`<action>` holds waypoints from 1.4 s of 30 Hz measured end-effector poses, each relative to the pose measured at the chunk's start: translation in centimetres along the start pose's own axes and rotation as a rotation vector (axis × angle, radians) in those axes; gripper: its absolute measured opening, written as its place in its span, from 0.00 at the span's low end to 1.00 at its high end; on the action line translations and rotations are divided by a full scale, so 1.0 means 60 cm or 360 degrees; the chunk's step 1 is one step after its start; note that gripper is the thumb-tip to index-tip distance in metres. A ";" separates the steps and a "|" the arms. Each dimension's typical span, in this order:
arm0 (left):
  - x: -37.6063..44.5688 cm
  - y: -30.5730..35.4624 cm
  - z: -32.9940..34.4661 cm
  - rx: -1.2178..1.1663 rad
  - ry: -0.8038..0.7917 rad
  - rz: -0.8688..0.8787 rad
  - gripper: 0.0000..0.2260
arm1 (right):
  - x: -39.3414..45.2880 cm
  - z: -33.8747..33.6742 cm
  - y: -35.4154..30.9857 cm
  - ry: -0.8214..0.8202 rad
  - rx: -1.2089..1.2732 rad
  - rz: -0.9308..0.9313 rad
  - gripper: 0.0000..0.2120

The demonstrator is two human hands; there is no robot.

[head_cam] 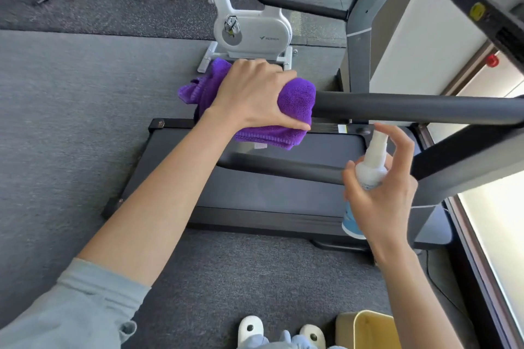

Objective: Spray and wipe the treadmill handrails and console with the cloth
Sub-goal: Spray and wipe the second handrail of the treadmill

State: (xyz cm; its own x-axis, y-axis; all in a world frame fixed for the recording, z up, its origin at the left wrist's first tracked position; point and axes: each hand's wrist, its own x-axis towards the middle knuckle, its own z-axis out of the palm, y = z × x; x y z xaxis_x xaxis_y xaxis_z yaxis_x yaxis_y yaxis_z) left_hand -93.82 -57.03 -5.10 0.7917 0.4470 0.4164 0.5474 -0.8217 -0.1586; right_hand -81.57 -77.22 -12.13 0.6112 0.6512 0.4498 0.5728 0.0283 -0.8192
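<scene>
My left hand grips a purple cloth wrapped around the end of the near black treadmill handrail. Loose folds of the cloth hang below and to the left of the hand. My right hand holds a white spray bottle with a blue base upright just below that handrail, index finger raised over the nozzle. A second handrail runs lower across the treadmill deck. The console shows partly at the upper right.
A white exercise bike stands beyond the treadmill on the grey floor. A yellow bin sits at the bottom right beside my white shoes. A bright window runs along the right edge.
</scene>
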 end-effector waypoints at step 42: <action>0.189 0.234 0.032 -0.0354 -0.0353 -0.0016 0.37 | 0.060 -0.233 0.130 0.0332 -0.0064 0.0078 0.29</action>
State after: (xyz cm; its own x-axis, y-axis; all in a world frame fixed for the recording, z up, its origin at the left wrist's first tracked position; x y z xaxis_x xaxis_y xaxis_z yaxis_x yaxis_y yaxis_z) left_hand -76.61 -62.84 -4.30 0.8400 0.5014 0.2074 0.5019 -0.8632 0.0542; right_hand -67.28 -85.24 -11.90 0.7363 0.4797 0.4773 0.5584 -0.0322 -0.8289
